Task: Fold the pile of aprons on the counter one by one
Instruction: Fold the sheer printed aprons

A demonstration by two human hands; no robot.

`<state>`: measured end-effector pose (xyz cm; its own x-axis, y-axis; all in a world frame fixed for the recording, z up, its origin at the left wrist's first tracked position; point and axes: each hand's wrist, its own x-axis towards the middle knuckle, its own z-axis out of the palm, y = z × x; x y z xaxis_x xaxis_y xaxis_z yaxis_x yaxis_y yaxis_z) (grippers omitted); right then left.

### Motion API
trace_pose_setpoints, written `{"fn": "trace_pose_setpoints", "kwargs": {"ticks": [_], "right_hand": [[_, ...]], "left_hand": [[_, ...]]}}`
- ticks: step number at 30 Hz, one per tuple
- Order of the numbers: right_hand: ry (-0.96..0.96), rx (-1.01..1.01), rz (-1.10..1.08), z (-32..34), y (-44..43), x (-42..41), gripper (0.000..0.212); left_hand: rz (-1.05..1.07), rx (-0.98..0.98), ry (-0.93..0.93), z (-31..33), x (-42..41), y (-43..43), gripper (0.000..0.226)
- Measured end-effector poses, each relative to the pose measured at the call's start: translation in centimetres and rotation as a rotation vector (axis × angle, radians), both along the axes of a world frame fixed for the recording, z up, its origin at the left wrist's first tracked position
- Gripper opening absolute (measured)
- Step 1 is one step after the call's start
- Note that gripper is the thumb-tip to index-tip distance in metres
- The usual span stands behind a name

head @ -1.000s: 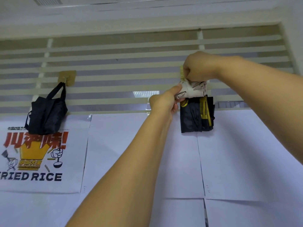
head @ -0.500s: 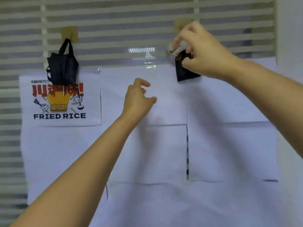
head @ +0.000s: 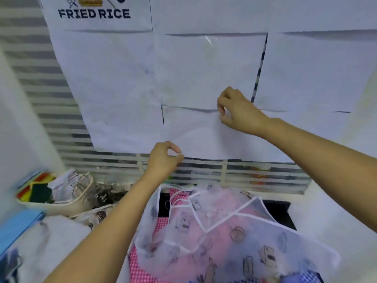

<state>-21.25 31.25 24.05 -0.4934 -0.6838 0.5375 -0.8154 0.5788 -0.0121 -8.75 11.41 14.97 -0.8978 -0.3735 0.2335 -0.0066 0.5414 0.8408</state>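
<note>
A pile of aprons lies on the counter at the bottom centre. On top is a translucent white apron [head: 224, 237] with small printed motifs and white trim. Under it a pink checked apron [head: 142, 268] shows through and at the edges. A blue checked cloth [head: 302, 277] peeks out at the bottom right. My left hand [head: 164, 159] hangs in the air above the pile's far edge, its fingers loosely curled and holding nothing. My right hand [head: 237, 111] is higher, in front of the papered wall, also loosely curled and holding nothing. Neither hand touches the aprons.
A cream basket [head: 61, 203] with sponges and metal utensils stands at the left. A blue flat object [head: 18, 225] and white cloth [head: 57, 237] lie at the lower left. A black cooktop [head: 279, 211] shows under the pile. White paper sheets [head: 204, 68] and a "FRIED RICE" poster [head: 93, 14] cover the wall.
The view has dropped from the wall hooks to the counter. My right hand let go of the folded black apron at the hook, and both hands came down over the pile.
</note>
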Motion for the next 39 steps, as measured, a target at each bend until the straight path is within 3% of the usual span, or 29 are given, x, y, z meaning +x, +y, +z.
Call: {"fn": "trace_pose_setpoints", "kwargs": {"ticks": [3,7,9,12,14,17,20,25,28,30,33,35,37,39], "right_hand": [[-0.135,0.072,-0.007,-6.1,-1.0,0.0,0.007],[-0.441,0.373,-0.223,-14.2,-1.4,0.4,0.027],[-0.647,0.470,-0.328,-18.5,-1.1,1.2,0.052],[-0.937,0.470,-0.355,-24.3,-0.7,3.3,0.096],[-1.032,0.472,-0.330,-28.2,-1.2,4.8,0.113],[-1.029,0.659,-0.347,-33.6,-1.6,7.0,0.125],[-1.038,0.730,-0.426,-37.1,-1.6,9.2,0.121],[-1.107,0.668,-0.469,-38.4,-2.8,9.1,0.121],[-1.110,0.669,-0.480,-39.3,-2.4,8.3,0.122],[-1.095,0.641,-0.483,-39.7,-2.3,7.6,0.118],[-1.088,0.539,-0.477,-39.5,-2.1,7.0,0.103],[-1.207,0.295,-0.505,-38.6,-1.7,7.3,0.077],[-1.200,0.198,-0.547,-37.0,-1.3,8.2,0.052],[-1.126,0.211,-0.574,-35.0,-0.6,9.1,0.049]], "left_hand": [[0.032,0.000,-0.109,-5.5,2.0,-1.8,0.025],[0.089,0.019,-0.400,-12.7,4.2,-4.5,0.028],[0.114,0.031,-0.555,-16.3,5.4,-5.4,0.026],[0.178,0.084,-0.756,-20.9,7.9,-5.9,0.074],[0.189,0.214,-0.694,-23.8,9.4,-6.3,0.085],[0.315,0.345,-0.531,-25.8,10.7,-6.3,0.072],[0.359,0.477,-0.492,-26.0,10.4,-6.6,0.061],[0.301,0.642,-0.491,-27.4,8.6,-7.9,0.078],[0.213,0.684,-0.519,-26.4,7.6,-7.8,0.062],[0.167,0.680,-0.537,-25.7,6.9,-7.9,0.038],[0.137,0.741,-0.533,-24.7,6.0,-8.4,0.025],[0.084,0.857,-0.496,-22.9,6.2,-7.9,0.022],[-0.002,1.076,-0.403,-20.2,6.7,-7.1,0.021],[-0.124,1.308,-0.304,-17.3,7.2,-6.0,0.029]]}}
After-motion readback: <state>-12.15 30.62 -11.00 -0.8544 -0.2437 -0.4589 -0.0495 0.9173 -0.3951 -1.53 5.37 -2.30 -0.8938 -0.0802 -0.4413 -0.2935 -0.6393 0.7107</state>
